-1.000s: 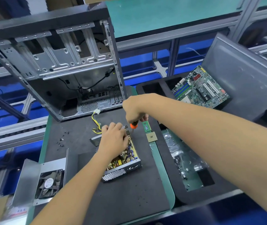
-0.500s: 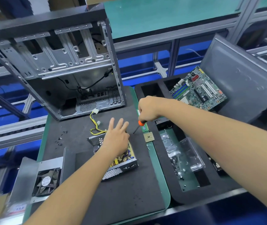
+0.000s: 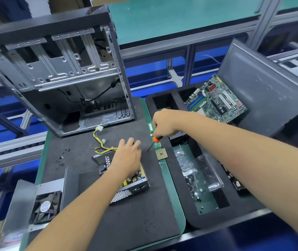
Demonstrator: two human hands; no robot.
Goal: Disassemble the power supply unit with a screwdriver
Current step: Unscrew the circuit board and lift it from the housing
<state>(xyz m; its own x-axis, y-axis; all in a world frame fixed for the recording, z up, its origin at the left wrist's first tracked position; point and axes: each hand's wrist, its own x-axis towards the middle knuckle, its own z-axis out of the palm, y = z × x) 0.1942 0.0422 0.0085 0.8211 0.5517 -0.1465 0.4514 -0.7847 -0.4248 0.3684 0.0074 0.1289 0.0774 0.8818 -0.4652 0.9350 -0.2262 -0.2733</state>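
Since a second ago the right hand [image 3: 164,122] has pulled back from the power supply unit [image 3: 126,185] and swung off to the right, taking the screwdriver [image 3: 153,142] with it. It's fisted round the orange handle, and the dark shaft angles down-left with the tip over the black mat [image 3: 83,153], just beside a small gold CPU chip [image 3: 161,153] and a green RAM stick [image 3: 151,127] at the mat's edge.

The left hand [image 3: 128,156] went from curled over the unit to flat, fingers spread and straight, palm on the far end of the open box. It isn't gripping anything.

The unit sits mid-mat, lid off, yellow components and a mesh side showing, yellow wires [image 3: 101,142] trailing toward the empty PC case [image 3: 57,75] behind it. A fan [image 3: 46,207] in a metal bracket lies front-left, and loose screws [image 3: 61,158] are scattered left of the unit. Over in the right-hand foam tray [image 3: 204,223] there's a motherboard [image 3: 215,100] and some clear plastic stuff, probably bags, hard to tell with the glare.
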